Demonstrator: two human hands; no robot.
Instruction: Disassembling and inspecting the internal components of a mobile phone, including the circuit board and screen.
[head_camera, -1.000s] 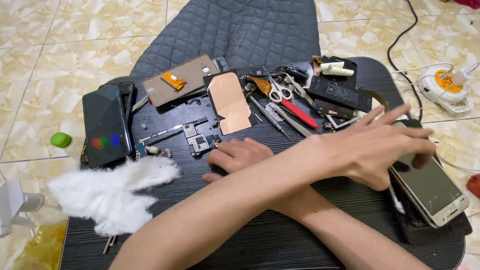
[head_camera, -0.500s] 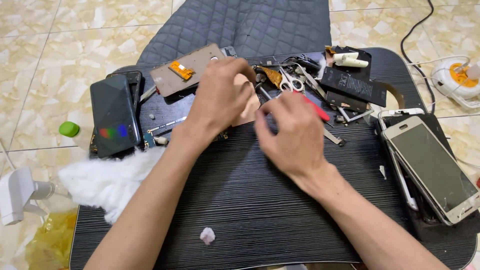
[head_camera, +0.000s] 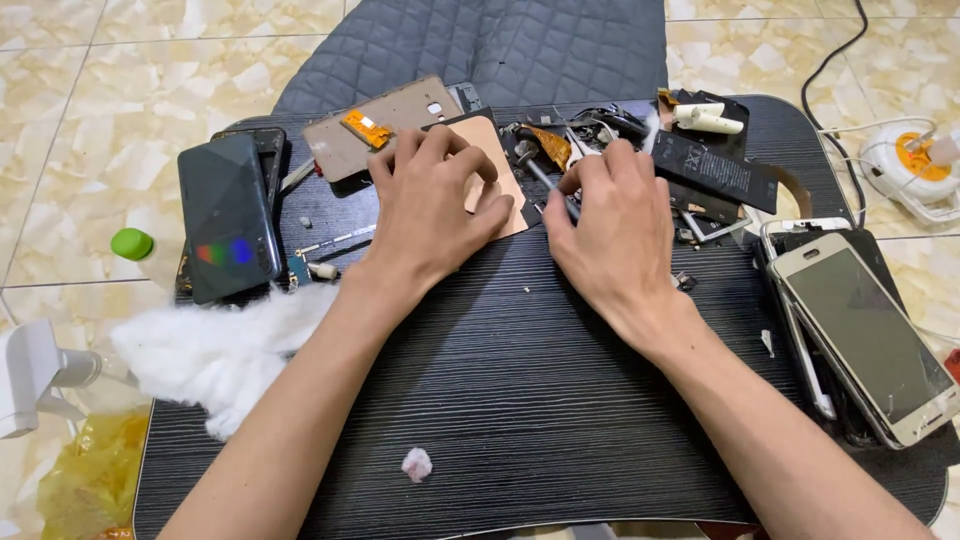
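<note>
Left hand (head_camera: 432, 205) flat, fingers spread, pressing tan phone back panel (head_camera: 497, 160) against dark striped counter (head_camera: 520, 400) near far edge. Right hand (head_camera: 610, 225) just beside it, fingers pinched on thin metal tool (head_camera: 540, 175), tip amid loose parts. Black phone (head_camera: 225, 215) at left, cotton wad (head_camera: 215, 345) near it. White-framed phone (head_camera: 865, 335) at right; black battery (head_camera: 715, 170) beyond right hand.

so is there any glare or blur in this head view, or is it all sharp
Head view: even, soft light and mostly sharp; the left hand and right hand show no motion blur. A rainbow glint sits on the dark phone, pale glare on the light phone. Shadows under the hands are faint.
</note>
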